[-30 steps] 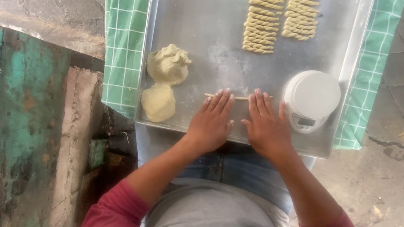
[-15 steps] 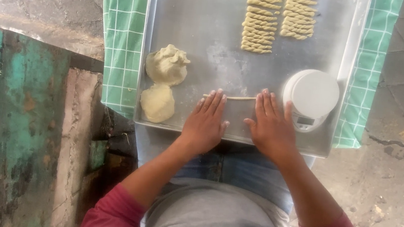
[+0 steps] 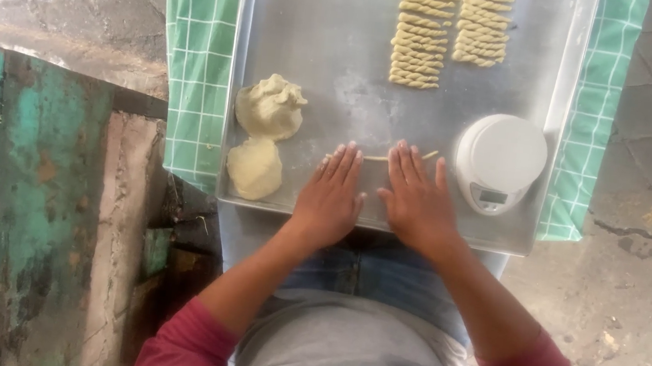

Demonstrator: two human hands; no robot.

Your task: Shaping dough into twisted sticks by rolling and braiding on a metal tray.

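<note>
While both hands (image 3: 377,192) cover it, only dough strand (image 3: 429,155) tips show

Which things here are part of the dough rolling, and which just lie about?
In use:
- left hand and right hand, flat on the thin pale dough rope
- shiny metal tray
- two pale dough lumps
- rows of twisted dough sticks

Lying about:
- round white kitchen scale
- green checked cloth
- worn turquoise wooden panel
</note>
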